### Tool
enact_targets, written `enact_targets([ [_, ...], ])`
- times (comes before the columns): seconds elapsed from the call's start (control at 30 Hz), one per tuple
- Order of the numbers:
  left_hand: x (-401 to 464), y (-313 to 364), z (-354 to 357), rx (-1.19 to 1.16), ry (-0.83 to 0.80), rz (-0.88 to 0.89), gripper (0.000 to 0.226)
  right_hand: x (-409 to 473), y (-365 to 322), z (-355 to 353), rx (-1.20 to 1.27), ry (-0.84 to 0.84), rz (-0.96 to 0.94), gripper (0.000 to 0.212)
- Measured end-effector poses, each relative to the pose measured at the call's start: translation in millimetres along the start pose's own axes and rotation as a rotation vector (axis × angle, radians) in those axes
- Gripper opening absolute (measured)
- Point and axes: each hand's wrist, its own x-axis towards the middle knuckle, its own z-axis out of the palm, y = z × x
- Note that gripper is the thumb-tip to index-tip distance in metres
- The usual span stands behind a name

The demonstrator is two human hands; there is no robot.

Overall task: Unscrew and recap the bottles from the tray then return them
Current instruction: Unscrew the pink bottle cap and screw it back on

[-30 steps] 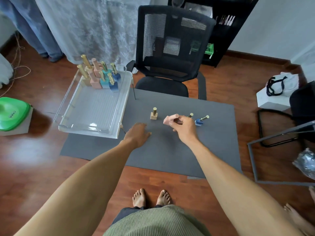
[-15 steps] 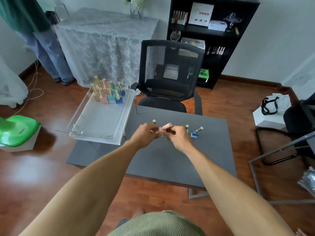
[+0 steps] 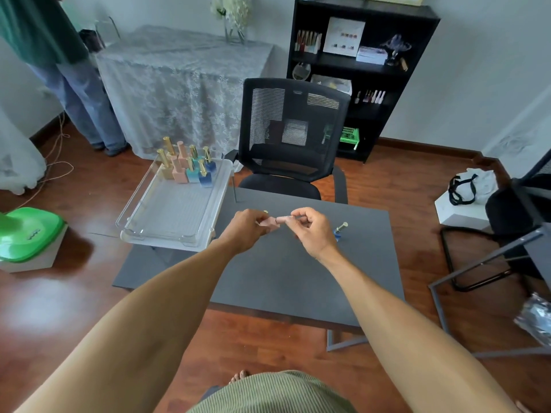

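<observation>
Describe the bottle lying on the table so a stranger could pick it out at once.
Start at the dark grey table in front of the black mesh chair. Just right of the right hand lies a blue bottle. Unlike the bottles standing upright in the clear tray, it is tipped over, gold cap pointing up and right.

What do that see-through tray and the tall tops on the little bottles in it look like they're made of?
The tray looks like clear glossy plastic, perhaps acrylic: the table and floor show through its walls, and the rim catches light. The bottle caps look like shiny gold metal or metallised plastic; the view cannot tell which.
</observation>
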Motion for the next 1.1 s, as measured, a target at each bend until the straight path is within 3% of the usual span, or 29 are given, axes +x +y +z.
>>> enact_targets([
  [0.17, 2.2, 4.8, -5.6, 0.042, -0.024, 0.04, 0.011, 7.2, -3.9, -5.6, -0.067, -0.003, -0.038, 0.006],
  [0.5, 9.8, 18.5, -13.8, 0.081, -0.032, 0.073, 0.014, 24.5, -12.8, -21.7, -0.109, -0.095, -0.074, 0.019],
  [0.8, 11.6, 24.0, -11.9, 0.062, -0.028, 0.053, 0.016, 30.8, -9.3, -28.0, -0.126, -0.084, -0.011, 0.009],
  [1.1, 13.2, 24.5, -11.6, 0.039, -0.037, 0.058, 0.016, 33.2, -7.0, -26.2, -0.211, -0.094, 0.052, 0.05],
])
